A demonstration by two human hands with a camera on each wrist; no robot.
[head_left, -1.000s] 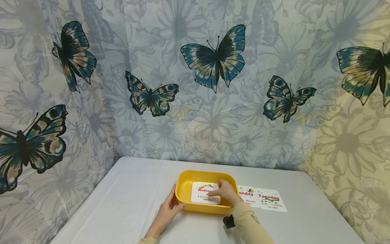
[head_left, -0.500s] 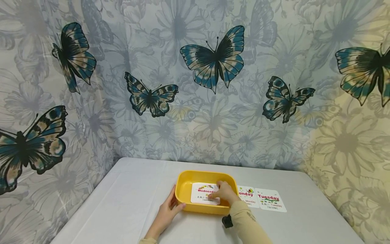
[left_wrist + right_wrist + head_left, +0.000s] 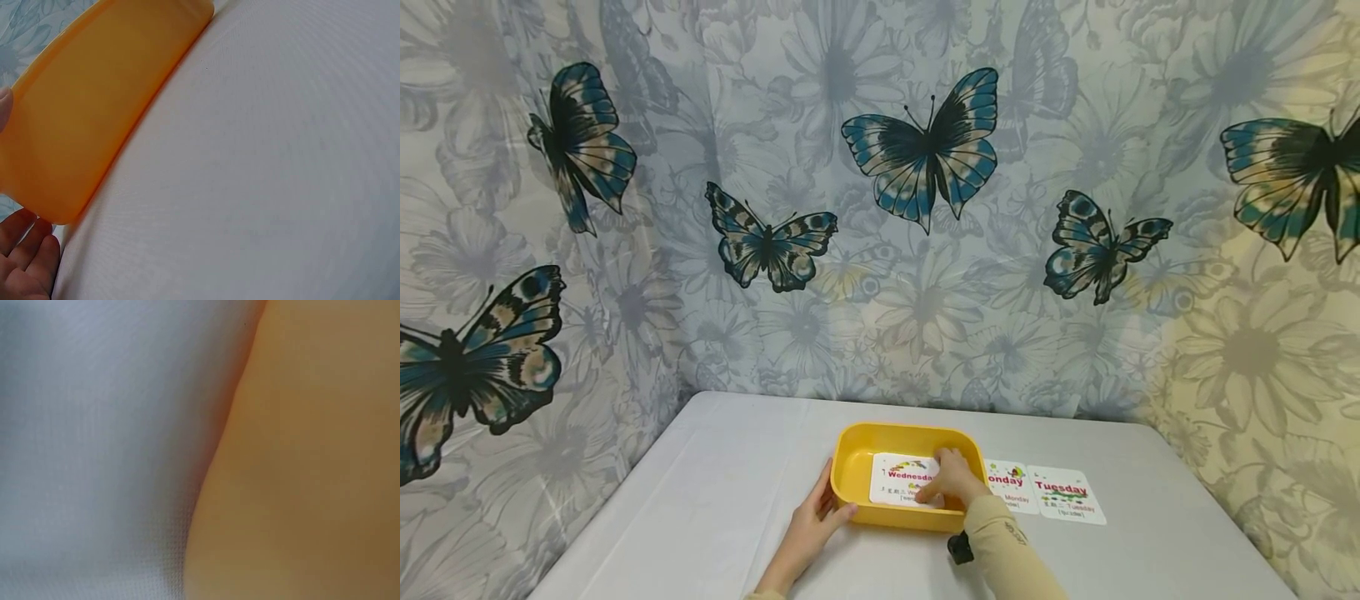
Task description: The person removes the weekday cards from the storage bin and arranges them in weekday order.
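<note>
A yellow plastic tray (image 3: 895,518) stands on the white table, its outer wall also filling much of the left wrist view. Flat inside it lies a white card (image 3: 891,486) with "Wednesday" in red. My left hand (image 3: 812,517) grips the tray's left end, thumb at the front rim and fingers along the side. Inside the tray, my right hand (image 3: 957,477) is at the card's right end. Its thumb lies over the card's face, and its curled fingers are at the far right edge, partly hidden. The right wrist view shows only the tray wall (image 3: 300,456) and cloth.
Right of the tray, a "Monday" card (image 3: 1013,492) lies partly hidden behind it. A "Tuesday" card (image 3: 1070,494) lies flat beside that one. The white-covered table (image 3: 715,475) meets a butterfly-patterned backdrop (image 3: 887,333) at the back. A black device (image 3: 959,548) sits at the right wrist.
My right thumb has slid toward the near edge of the Wednesday card, uncovering more of its red word. The left hand and the tray have stayed in place.
</note>
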